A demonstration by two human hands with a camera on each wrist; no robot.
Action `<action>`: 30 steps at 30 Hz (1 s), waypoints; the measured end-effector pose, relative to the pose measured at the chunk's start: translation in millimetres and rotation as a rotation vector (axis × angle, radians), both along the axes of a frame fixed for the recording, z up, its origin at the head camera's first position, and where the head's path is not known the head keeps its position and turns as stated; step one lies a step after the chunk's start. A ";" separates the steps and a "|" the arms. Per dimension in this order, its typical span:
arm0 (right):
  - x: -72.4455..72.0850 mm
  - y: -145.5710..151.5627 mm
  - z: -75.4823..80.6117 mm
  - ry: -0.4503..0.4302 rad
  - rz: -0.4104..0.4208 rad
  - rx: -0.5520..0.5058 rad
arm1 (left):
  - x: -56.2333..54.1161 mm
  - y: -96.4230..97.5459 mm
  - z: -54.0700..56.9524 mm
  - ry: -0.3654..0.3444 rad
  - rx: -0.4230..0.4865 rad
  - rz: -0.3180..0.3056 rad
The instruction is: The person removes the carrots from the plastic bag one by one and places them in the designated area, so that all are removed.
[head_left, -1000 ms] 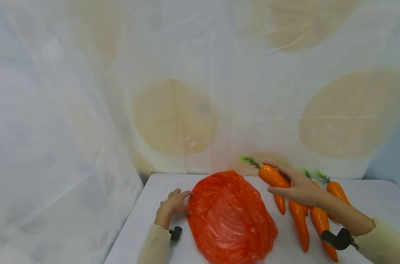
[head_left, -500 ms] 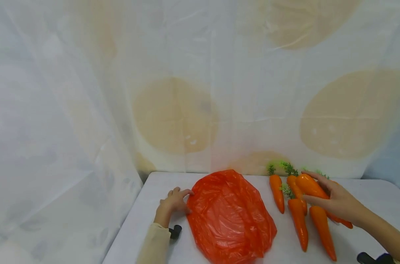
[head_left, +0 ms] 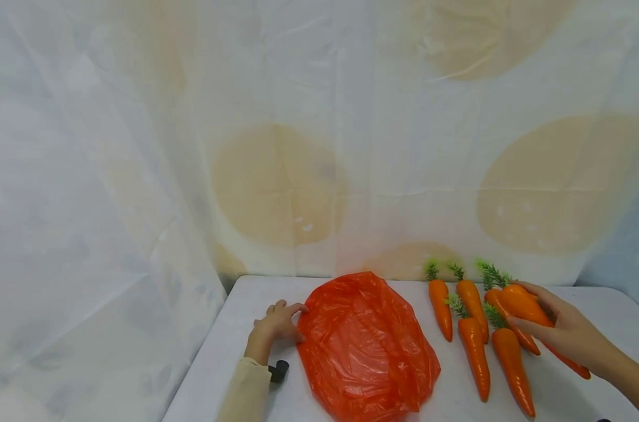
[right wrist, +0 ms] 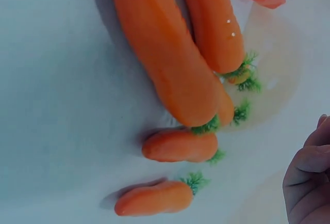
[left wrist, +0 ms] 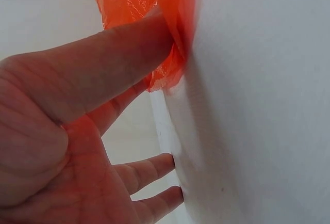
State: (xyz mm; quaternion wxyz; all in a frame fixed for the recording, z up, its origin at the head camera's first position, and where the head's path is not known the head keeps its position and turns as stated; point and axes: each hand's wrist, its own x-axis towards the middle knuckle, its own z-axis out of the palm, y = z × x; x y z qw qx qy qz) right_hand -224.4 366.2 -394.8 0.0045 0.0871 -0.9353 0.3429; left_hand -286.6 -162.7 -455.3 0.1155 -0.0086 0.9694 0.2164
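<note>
A crumpled red plastic bag (head_left: 367,346) lies on the white table. At its left edge my left hand (head_left: 274,328) pinches the film between thumb (left wrist: 118,48) and forefinger, while two other fingers (left wrist: 149,170) extend toward the tabletop. My right hand (head_left: 573,328), at the right of the carrots, grips an orange carrot (head_left: 525,306) by its thick end, thumb on the near side and fingers on the far side. That carrot slants down to the right, beside another carrot (head_left: 525,340). Only a few fingers (right wrist: 309,188) of the right hand show in the right wrist view's lower corner.
Several more carrots with green tops lie left of the right hand, including a left one (head_left: 441,310) and a front one (head_left: 513,369). A patterned cloth wall (head_left: 404,176) rises behind the table (head_left: 261,287). Another cloth (head_left: 114,281) hangs along the left.
My right hand has carried its carrot from near the bag's upper right over to the right end of the carrots, green top now among them. The left hand stays at the bag's edge.
</note>
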 end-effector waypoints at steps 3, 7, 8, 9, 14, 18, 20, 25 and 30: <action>-1.0 5.1 -2.3 -0.007 -0.031 0.008 | -0.2 0.1 1.2 0.007 0.001 0.004; -0.9 14.0 -9.6 -0.041 -0.070 0.029 | 1.1 1.2 -0.7 0.001 0.023 0.002; -1.0 16.0 -11.9 -0.050 -0.079 0.035 | 1.3 1.4 -1.3 -0.002 0.027 0.003; -1.3 18.2 -14.1 -0.059 -0.087 0.038 | 1.4 1.6 -1.8 -0.003 0.030 0.005; -6.1 28.1 -25.9 -0.097 -0.116 0.060 | -0.4 -0.3 -2.5 0.008 0.016 0.011; -4.1 35.8 -37.4 -0.142 -0.132 0.086 | 1.7 0.2 -4.4 0.004 0.009 0.007; -2.0 38.3 -43.6 -0.173 -0.139 0.089 | 2.2 0.8 -3.8 0.004 0.009 0.006; 4.9 41.4 -56.7 -0.219 -0.157 0.095 | 1.7 0.9 -1.9 -0.006 0.011 0.010; 10.4 42.4 -62.1 -0.231 -0.154 0.070 | 0.3 0.3 -0.1 -0.006 0.005 0.004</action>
